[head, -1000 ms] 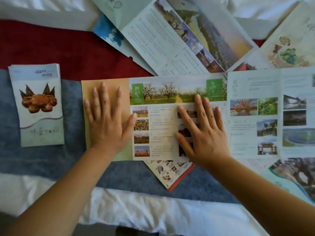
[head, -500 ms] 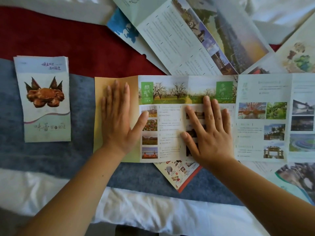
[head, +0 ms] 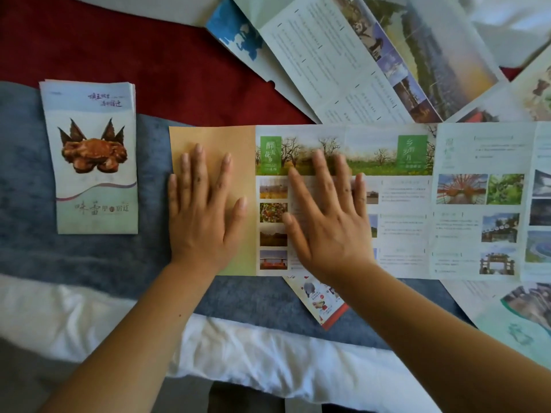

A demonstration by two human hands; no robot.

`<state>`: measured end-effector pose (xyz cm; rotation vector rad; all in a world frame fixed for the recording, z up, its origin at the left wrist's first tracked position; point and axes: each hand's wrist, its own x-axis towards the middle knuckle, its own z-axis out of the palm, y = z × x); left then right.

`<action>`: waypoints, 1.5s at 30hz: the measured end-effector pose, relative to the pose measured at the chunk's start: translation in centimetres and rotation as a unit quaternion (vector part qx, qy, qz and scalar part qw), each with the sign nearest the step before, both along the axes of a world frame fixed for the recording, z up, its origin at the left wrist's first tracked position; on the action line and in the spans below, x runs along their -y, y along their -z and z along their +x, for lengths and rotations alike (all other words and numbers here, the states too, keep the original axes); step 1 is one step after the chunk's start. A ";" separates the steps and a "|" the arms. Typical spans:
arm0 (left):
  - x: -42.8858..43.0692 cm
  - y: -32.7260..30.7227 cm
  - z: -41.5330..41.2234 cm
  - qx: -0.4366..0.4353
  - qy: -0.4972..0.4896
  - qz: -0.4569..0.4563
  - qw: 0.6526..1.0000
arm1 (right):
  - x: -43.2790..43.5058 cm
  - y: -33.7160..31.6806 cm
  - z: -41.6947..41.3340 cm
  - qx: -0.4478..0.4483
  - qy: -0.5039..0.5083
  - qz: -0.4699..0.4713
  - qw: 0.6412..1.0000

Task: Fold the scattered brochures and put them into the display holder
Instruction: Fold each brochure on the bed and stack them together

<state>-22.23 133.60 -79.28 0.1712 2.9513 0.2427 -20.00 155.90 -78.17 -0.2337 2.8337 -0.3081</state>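
Fingers [head: 198, 174] straight and spread on both hands, nothing gripped: palms down, flat on paper. Left hand [head: 202, 216] presses the tan panel [head: 208, 138] at the 9 o'clock end of the long brochure [head: 399, 204], which lies unfolded across the middle and runs out toward 3 o'clock. Right hand [head: 328, 222], a little blurred, sits just beside it at centre, flat on the next panel over small photos and text, fingertips up on the tree picture [head: 381, 156]. The thumbs point at each other, apart, with the panel crease between them.

Over at 9 o'clock, well apart from the hands, a crab brochure [head: 92, 156] lies folded on top of a thin stack, on the blue blanket [head: 89, 257]. Red cloth [head: 119, 49] is at 11 o'clock and white sheet [head: 238, 353] at 6 o'clock.

More open leaflets [head: 343, 64] fan out from 12 to 2 o'clock, overlapping one another, their lower ends under the brochure's top edge. A red-edged leaflet [head: 322, 305] pokes out from under the brochure toward 6 o'clock, beside the right wrist. A teal leaflet [head: 521, 317] lies at 4 o'clock, partly out of view.
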 end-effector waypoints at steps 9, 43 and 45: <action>-0.2 0.6 0.1 0.004 -0.005 -0.009 1.000 | 0.8 1.3 0.4 0.007 -0.004 0.012 1.000; -4.2 -0.2 0.7 0.036 -0.015 0.044 0.998 | -7.2 -1.3 0.7 -0.005 0.048 0.063 0.997; -4.3 -0.1 0.7 0.033 -0.018 0.046 0.998 | -9.9 -1.6 0.9 -0.003 0.078 0.088 0.993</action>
